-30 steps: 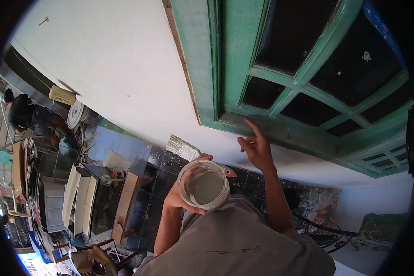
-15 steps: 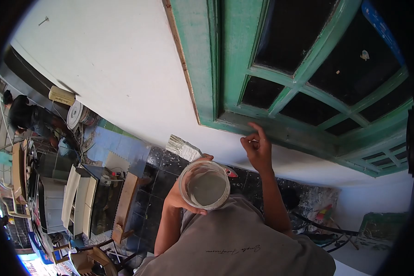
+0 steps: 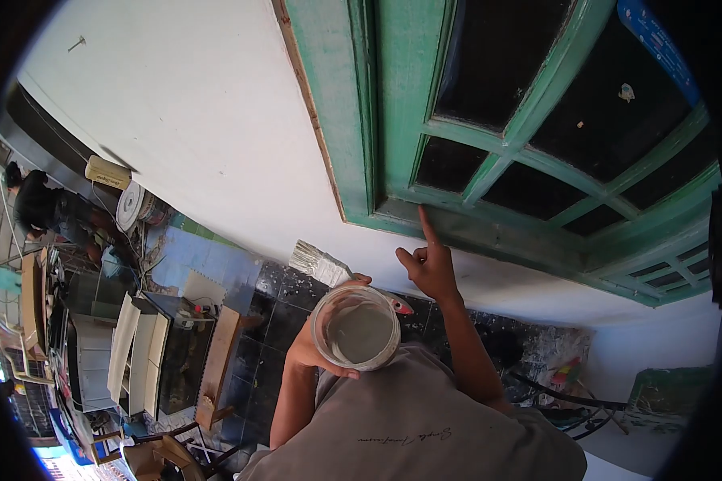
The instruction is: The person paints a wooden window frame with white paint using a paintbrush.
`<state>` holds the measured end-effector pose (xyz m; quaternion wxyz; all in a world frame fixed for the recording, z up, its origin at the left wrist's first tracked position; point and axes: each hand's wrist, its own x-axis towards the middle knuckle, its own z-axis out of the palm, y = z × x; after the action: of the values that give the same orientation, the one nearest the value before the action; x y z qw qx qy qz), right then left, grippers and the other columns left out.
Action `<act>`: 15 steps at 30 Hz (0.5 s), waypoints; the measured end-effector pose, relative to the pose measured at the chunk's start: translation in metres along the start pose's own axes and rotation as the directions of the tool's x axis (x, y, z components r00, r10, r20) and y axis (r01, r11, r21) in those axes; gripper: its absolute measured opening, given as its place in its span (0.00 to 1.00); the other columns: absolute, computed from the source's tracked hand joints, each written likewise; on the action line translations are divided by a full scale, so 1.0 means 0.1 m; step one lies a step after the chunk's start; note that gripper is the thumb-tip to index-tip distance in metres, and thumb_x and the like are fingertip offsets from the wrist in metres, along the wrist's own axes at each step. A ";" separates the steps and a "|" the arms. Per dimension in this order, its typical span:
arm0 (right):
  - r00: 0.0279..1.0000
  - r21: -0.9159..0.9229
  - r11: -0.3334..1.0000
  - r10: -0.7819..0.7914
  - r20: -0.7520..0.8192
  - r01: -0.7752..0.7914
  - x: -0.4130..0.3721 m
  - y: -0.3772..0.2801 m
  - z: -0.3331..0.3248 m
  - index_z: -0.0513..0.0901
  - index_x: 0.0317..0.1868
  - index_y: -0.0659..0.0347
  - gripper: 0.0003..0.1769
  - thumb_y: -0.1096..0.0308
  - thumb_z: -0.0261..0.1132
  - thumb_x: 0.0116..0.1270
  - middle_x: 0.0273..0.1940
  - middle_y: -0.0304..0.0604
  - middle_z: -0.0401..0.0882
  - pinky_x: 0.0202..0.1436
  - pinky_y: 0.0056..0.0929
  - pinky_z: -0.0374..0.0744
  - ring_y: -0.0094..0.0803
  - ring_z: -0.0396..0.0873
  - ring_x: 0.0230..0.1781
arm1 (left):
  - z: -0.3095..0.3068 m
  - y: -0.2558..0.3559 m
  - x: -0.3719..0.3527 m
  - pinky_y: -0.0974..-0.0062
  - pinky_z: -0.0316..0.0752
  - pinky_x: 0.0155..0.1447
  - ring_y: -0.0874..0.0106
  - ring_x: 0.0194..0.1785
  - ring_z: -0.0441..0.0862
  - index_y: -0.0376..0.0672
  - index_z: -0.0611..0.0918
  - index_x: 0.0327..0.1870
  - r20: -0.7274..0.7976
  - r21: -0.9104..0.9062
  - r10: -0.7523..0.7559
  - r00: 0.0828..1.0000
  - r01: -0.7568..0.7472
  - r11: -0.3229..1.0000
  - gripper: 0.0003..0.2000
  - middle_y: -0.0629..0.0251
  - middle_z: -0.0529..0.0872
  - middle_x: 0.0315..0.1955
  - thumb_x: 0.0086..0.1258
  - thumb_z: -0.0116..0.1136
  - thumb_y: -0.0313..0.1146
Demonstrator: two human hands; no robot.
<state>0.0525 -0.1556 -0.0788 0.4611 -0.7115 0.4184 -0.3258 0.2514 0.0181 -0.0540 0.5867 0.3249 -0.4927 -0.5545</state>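
Observation:
My left hand (image 3: 303, 349) is closed round a clear jar (image 3: 318, 327) of greyish paint (image 3: 361, 333), held in front of my shirt. A paintbrush (image 3: 319, 263) is pinned against the jar by the same hand. Its pale, paint-caked bristles stick out to the upper left, and the red end of its handle shows at the jar's right side. My right hand (image 3: 433, 271) holds nothing; its index finger points out with the tip at the lower ledge of the green window frame (image 3: 449, 218), thumb apart and other fingers curled.
A white wall (image 3: 208, 112) runs beside the frame, with dark glass panes (image 3: 533, 191) set in it. Paint-spattered dark tiles (image 3: 285, 317) lie below. At the left stand a wooden plank (image 3: 218, 365), furniture and a bucket (image 3: 132, 207); a person (image 3: 52, 204) bends over farther back.
My right hand has moved a little left, and its index finger has straightened towards the frame's ledge. The left hand still holds the jar and paintbrush; the view has shifted slightly.

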 end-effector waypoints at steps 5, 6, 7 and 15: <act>0.989 0.405 0.903 0.121 0.081 -0.143 -0.01 -0.01 -0.15 0.56 0.85 0.60 0.47 0.68 0.69 0.70 0.19 0.39 0.81 0.30 0.25 0.77 0.23 0.78 0.18 | -0.01 0.02 -0.07 0.60 0.60 0.82 0.62 0.79 0.67 0.37 0.69 0.79 -0.016 0.050 0.006 1.000 -0.005 0.999 0.68 0.55 0.66 0.79 0.22 0.93 0.34; 0.987 0.454 0.876 0.140 0.080 -0.161 -0.03 -0.03 -0.19 0.56 0.85 0.60 0.46 0.68 0.69 0.71 0.19 0.38 0.82 0.30 0.24 0.76 0.22 0.78 0.19 | -0.02 0.03 -0.09 0.60 0.60 0.82 0.62 0.79 0.67 0.37 0.69 0.79 -0.022 0.047 0.006 1.000 -0.005 0.999 0.68 0.55 0.66 0.79 0.22 0.93 0.35; 0.984 0.471 0.864 0.172 0.054 -0.177 -0.04 -0.01 -0.22 0.54 0.86 0.59 0.47 0.69 0.69 0.71 0.20 0.38 0.82 0.30 0.23 0.76 0.23 0.80 0.20 | -0.02 0.03 -0.10 0.60 0.60 0.82 0.62 0.79 0.67 0.37 0.69 0.79 -0.027 0.042 0.006 1.000 -0.005 0.999 0.68 0.55 0.66 0.79 0.22 0.93 0.35; 1.000 -0.064 0.998 0.005 0.009 -0.004 -0.06 0.02 -0.05 0.51 0.87 0.54 0.54 0.62 0.72 0.67 0.18 0.45 0.83 0.34 0.32 0.81 0.34 0.85 0.20 | -0.01 0.07 -0.06 0.61 0.61 0.81 0.62 0.78 0.69 0.36 0.68 0.79 -0.011 0.037 0.009 1.000 -0.009 0.999 0.69 0.56 0.66 0.77 0.22 0.94 0.36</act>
<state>0.0451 -0.1523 -0.0799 0.4406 -0.7263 0.4284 -0.3080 0.2552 0.0249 -0.0491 0.5858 0.3366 -0.5009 -0.5409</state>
